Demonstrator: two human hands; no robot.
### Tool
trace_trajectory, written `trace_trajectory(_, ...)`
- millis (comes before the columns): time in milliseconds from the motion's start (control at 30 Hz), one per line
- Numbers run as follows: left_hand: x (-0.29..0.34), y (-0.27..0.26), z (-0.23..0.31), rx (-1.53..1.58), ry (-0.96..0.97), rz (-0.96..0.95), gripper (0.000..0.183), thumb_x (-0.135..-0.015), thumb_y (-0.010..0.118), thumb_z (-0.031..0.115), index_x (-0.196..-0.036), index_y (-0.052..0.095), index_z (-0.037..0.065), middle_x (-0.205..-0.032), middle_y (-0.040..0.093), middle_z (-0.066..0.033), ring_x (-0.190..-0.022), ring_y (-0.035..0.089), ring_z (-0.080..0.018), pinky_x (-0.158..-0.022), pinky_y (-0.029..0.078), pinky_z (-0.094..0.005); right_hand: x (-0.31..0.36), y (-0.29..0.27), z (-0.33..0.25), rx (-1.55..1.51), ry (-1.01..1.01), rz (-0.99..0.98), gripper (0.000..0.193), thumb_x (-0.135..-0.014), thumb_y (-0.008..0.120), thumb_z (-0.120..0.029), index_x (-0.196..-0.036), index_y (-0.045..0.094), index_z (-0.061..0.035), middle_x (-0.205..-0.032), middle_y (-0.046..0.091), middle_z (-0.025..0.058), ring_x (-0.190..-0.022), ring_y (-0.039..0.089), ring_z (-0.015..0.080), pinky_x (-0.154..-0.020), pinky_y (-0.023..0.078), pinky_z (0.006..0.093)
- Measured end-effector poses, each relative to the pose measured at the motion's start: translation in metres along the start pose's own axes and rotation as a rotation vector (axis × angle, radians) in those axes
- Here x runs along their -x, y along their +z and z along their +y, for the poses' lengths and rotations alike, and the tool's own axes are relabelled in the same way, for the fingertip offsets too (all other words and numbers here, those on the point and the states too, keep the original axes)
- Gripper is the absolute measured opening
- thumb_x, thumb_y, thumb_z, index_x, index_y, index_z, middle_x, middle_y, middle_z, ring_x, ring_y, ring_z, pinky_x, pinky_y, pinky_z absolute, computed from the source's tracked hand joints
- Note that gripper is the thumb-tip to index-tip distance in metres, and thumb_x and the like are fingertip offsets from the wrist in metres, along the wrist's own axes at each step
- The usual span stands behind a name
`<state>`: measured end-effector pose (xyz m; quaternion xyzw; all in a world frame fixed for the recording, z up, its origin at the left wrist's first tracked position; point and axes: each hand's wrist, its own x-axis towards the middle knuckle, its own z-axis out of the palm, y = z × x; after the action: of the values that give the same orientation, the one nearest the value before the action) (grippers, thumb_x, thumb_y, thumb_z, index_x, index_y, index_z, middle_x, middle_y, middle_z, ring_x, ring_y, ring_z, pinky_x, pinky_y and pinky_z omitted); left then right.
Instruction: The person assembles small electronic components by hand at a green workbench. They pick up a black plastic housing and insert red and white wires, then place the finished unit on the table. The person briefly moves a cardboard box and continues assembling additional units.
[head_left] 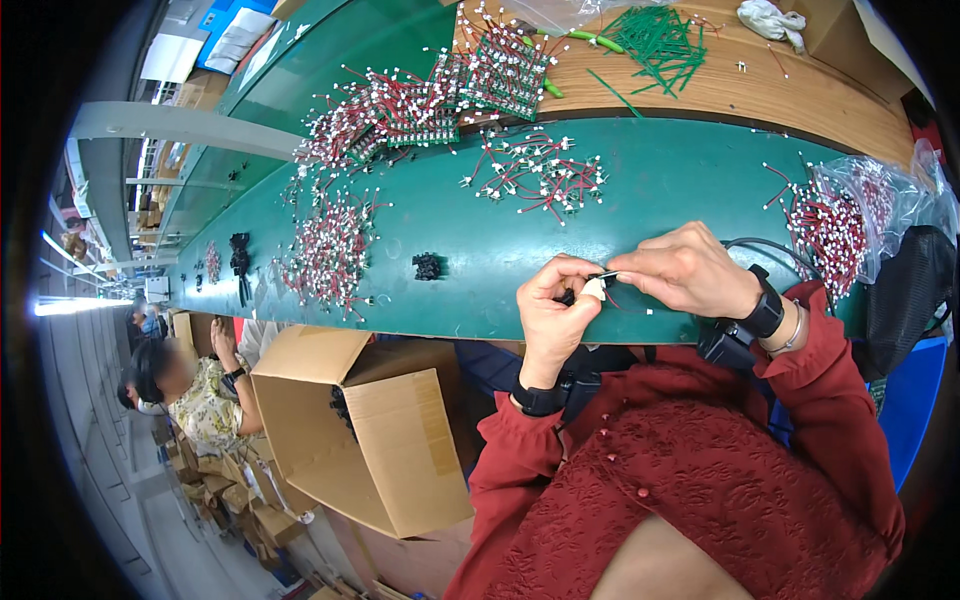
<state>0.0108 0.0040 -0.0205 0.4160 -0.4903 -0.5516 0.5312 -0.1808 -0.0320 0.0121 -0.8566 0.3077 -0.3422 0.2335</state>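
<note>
Over the near edge of the green bench, my left hand (pixel 555 312) and my right hand (pixel 690 270) meet, both closed. Left thumb and fingers pinch a small black part (pixel 566 297); a white patch, connector or finger cover, shows at the thumb tip. My right thumb and forefinger press on a thin dark piece (pixel 606 275) at the same spot; its kind is too small to tell. From between the hands runs a thin red wire with a white connector (pixel 649 311) at its end. Beyond them lies a loose pile of red-wired small boards (pixel 540 175).
Green boards with red wires (pixel 505 70) are stacked at the back. A wired heap (pixel 330 250) and black parts (pixel 430 266) lie left. A plastic bag (pixel 880 195) and black pouch (pixel 910 300) sit right. A cardboard box (pixel 415 450) stands below; a co-worker (pixel 205 395) sits far left.
</note>
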Motion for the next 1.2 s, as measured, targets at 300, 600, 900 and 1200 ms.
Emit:
trace_trajectory(300, -0.003, 0.010, 0.001, 0.184, -0.102, 0.243, 0.016, -0.082, 0.057, -0.003, -0.097, 0.061, -0.002, -0.080, 0.062, -0.0032, -0.052, 0.043, -0.0010, -0.046, 0.033, -0.0154, -0.006, -0.016, 0.003, 0.232, -0.029, 0.099, 0.018, -0.072, 0.067, -0.010, -0.090, 0.066, -0.0085, -0.061, 0.056, 0.0033, -0.052, 0.056, 0.0206, -0.045, 0.042, 0.0319)
trace_trajectory(600, -0.011, 0.001, 0.009, 0.380, -0.291, 0.140, 0.020, -0.086, 0.054, 0.000, -0.106, 0.057, -0.003, -0.076, 0.063, -0.0064, -0.039, 0.036, -0.0035, -0.034, 0.025, -0.0184, -0.002, 0.003, -0.004, 0.258, -0.116, 0.119, 0.017, -0.075, 0.064, -0.015, -0.090, 0.061, -0.0096, -0.063, 0.055, 0.0018, -0.058, 0.058, 0.0184, -0.046, 0.044, 0.0331)
trace_trajectory(900, -0.012, -0.007, 0.011, 0.391, -0.367, 0.080, 0.021, -0.081, 0.056, -0.005, -0.102, 0.058, -0.005, -0.078, 0.063, -0.0085, -0.041, 0.040, -0.0032, -0.035, 0.027, -0.0171, 0.000, 0.003, -0.003, 0.249, -0.026, 0.077, 0.010, -0.077, 0.062, -0.016, -0.083, 0.056, -0.0098, -0.063, 0.055, 0.0021, -0.059, 0.059, 0.0206, -0.046, 0.043, 0.0344)
trace_trajectory(1200, -0.008, -0.005, 0.009, 0.345, -0.318, 0.104, 0.022, -0.079, 0.055, -0.008, -0.100, 0.058, -0.006, -0.082, 0.064, -0.0092, -0.043, 0.040, -0.0021, -0.038, 0.028, -0.0166, 0.000, 0.008, -0.004, 0.379, -0.108, 0.044, 0.007, -0.076, 0.061, -0.015, -0.076, 0.055, -0.0109, -0.059, 0.050, 0.0003, -0.056, 0.055, 0.0159, -0.048, 0.045, 0.0314)
